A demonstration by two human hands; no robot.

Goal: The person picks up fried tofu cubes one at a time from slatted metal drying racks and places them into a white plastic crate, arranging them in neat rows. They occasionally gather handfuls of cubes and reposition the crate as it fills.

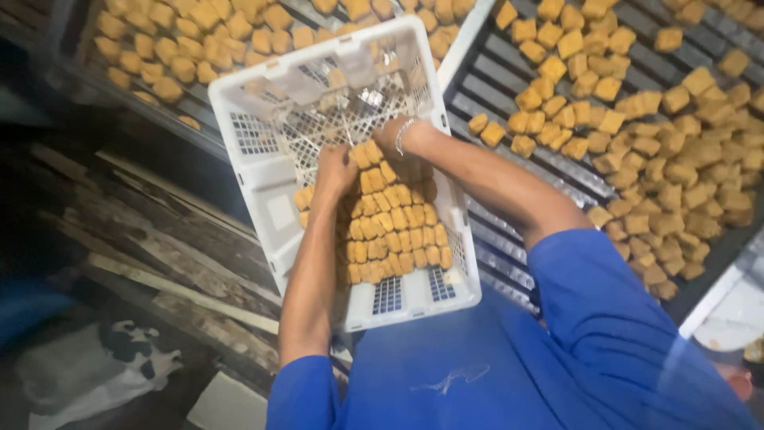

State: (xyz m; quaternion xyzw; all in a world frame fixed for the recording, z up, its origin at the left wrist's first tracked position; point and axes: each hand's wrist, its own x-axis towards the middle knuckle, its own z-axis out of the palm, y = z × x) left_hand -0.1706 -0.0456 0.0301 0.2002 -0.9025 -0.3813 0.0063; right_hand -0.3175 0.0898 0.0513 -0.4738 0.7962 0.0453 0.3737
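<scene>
Grip, left hand [334, 169]: we see it closed on fried tofu cubes [394, 231]
Grip, right hand [391, 135]: fingers hidden, we cannot tell
Crate [267, 195]: white, half filled

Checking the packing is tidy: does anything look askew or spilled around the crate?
Nothing stands out. The golden cubes sit in neat rows inside the white crate, with both hands, left hand and right hand, at the top row. The loose cubes on the slatted rack lie scattered, none visibly spilled off.
</scene>
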